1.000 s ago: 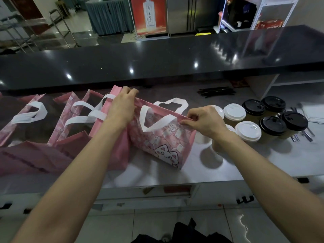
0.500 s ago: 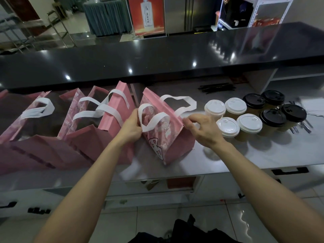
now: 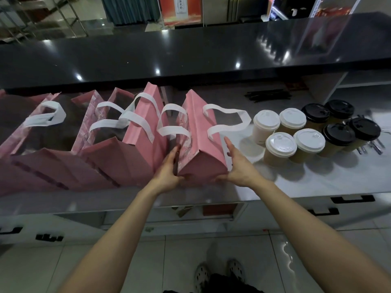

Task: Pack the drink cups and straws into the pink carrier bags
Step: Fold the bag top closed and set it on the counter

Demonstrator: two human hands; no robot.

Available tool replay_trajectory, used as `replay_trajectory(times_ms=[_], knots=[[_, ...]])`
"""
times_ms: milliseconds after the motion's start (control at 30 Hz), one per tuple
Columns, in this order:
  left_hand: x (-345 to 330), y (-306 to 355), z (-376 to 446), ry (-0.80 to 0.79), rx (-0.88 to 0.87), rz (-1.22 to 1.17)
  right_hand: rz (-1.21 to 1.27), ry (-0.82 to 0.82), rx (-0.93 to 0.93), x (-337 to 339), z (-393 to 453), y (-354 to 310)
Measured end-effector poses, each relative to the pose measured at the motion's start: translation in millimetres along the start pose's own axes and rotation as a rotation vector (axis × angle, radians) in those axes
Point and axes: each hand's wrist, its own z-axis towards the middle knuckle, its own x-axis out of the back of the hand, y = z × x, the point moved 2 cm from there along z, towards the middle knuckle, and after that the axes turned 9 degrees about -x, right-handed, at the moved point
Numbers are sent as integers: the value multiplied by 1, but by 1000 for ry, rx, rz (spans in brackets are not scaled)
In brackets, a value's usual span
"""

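Fig. | I see left hand (image 3: 169,170) and right hand (image 3: 237,166), fingers straight, now pressing rightmost pink bag (image 3: 201,144) low, off its rim | cups (image 3: 294,136) at 3 o'clock | straws (image 3: 267,96) at 1 o'clock.

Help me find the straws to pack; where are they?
In the head view, the black straws lie at the worktop's back right, beyond the white-lidded cups.

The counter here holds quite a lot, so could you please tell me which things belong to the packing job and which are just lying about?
Part of the job:
- pink bag, held between left hand and right hand
- other pink bags
- white-lidded cups
- black-lidded cups
- black straws

Lying about:
- red poster
- shelving
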Motion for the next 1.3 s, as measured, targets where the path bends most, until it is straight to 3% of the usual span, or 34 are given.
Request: replay_trajectory(times_ms=[133, 333, 733, 967, 1300], knots=[[-3, -5, -12, -34, -56, -22, 56, -19, 77, -11, 6, -8], [16, 19, -9, 44, -147, -44, 163, 53, 139, 14, -4, -32], [61, 196, 81, 40, -526, -87, 109, 392, 322, 203, -20, -81], [6, 278, 176, -27, -592, -52, 132, 445, 304, 312, 5, -28], [-146, 383, 327, -24, -536, -89, 54, 413, 230, 487, 82, 109]])
